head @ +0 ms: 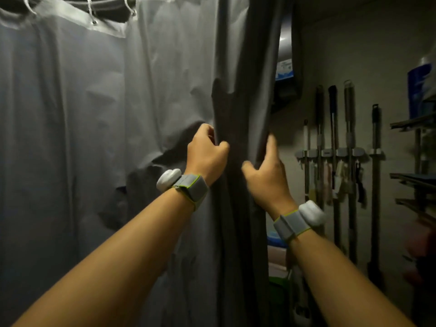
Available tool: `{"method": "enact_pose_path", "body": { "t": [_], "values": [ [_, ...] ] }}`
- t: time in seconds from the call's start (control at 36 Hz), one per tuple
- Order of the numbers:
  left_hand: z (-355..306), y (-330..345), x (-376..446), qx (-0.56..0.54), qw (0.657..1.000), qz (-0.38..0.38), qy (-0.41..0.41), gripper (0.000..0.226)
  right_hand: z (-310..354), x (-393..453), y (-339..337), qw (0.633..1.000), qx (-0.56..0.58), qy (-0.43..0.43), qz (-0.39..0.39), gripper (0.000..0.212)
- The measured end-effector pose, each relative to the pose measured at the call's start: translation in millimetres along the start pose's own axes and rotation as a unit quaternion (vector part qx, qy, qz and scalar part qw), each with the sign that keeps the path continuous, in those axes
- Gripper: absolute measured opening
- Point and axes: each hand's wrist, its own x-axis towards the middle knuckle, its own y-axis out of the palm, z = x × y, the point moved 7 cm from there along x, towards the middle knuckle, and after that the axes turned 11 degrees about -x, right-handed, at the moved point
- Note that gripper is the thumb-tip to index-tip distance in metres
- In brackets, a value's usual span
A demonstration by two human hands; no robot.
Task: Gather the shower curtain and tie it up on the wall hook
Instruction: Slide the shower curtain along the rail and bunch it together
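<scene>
A grey translucent shower curtain (94, 114) hangs from white rings at the top left and fills the left half of the view. Its right part is bunched into dark vertical folds (240, 90). My left hand (206, 153) is closed on the left side of those folds at about chest height. On the bundle's right edge, my right hand (266, 171) wraps the fabric with thumb on the front and fingers reaching behind. Both wrists wear grey straps with white pods. No wall hook for the curtain is visible.
On the right wall a rack (330, 153) holds several upright mop and broom handles. Metal shelves (415, 123) with blue packages stand at the far right. A blue basin (276, 239) and stacked items sit low behind the curtain's edge.
</scene>
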Motion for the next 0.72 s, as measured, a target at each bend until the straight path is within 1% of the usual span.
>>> {"method": "enact_pose_path", "body": {
  "t": [0.03,0.08,0.14,0.19,0.25,0.31,0.36,0.39,0.44,0.5,0.53,0.56,0.58,0.64,0.67,0.69,0.72],
  "values": [
    [6,4,-1,-0.003,1.0,0.024,-0.009,0.012,4,-5,5,1.0,-0.019,-0.012,0.008,0.074],
    [26,10,-11,0.025,0.996,0.075,-0.038,0.02,2,-20,20,0.998,-0.059,-0.013,0.026,0.064],
    [56,12,-29,0.075,0.986,0.126,-0.084,0.028,-7,-40,40,0.994,-0.077,0.026,0.071,0.055],
    [74,14,-46,0.091,0.975,0.174,-0.106,0.032,-17,-50,55,0.991,-0.062,0.059,0.101,0.042],
    [87,9,-61,0.094,0.974,0.186,-0.09,0.035,-23,-58,65,0.992,-0.012,0.07,0.108,0.04],
    [100,3,-76,0.093,0.974,0.191,-0.079,0.035,-23,-61,71,0.991,0.042,0.068,0.102,0.046],
    [117,3,-96,0.105,0.968,0.208,-0.093,0.036,-19,-59,73,0.993,0.053,0.07,0.08,0.054],
    [126,6,-109,0.128,0.96,0.226,-0.104,0.033,-15,-56,73,0.994,0.048,0.066,0.066,0.061],
    [151,15,-136,0.195,0.934,0.266,-0.137,0.025,-7,-49,78,0.995,0.033,0.066,0.059,0.08],
    [172,21,-160,0.264,0.901,0.294,-0.182,0.03,-8,-47,92,0.992,0.002,0.082,0.094,0.099],
    [177,22,-163,0.288,0.889,0.301,-0.191,0.035,-11,-45,98,0.988,-0.035,0.092,0.115,0.101],
    [180,23,-168,0.306,0.876,0.319,-0.193,0.038,-19,-46,105,0.981,-0.076,0.106,0.143,0.096],
    [180,25,-171,0.324,0.859,0.355,-0.179,0.04,-26,-48,110,0.974,-0.101,0.126,0.162,0.085],
    [173,25,-168,0.357,0.819,0.43,-0.131,0.042,-39,-47,104,0.969,-0.113,0.163,0.145,0.054],
    [168,15,-160,0.375,0.814,0.428,-0.115,0.046,-44,-45,98,0.97,-0.123,0.175,0.119,0.045],
    [159,2,-149,0.391,0.828,0.389,-0.1,0.049,-51,-44,92,0.97,-0.131,0.178,0.101,0.043],
    [151,-13,-134,0.387,0.863,0.312,-0.085,0.047,-55,-43,91,0.971,-0.13,0.172,0.106,0.042]
  ]
}}
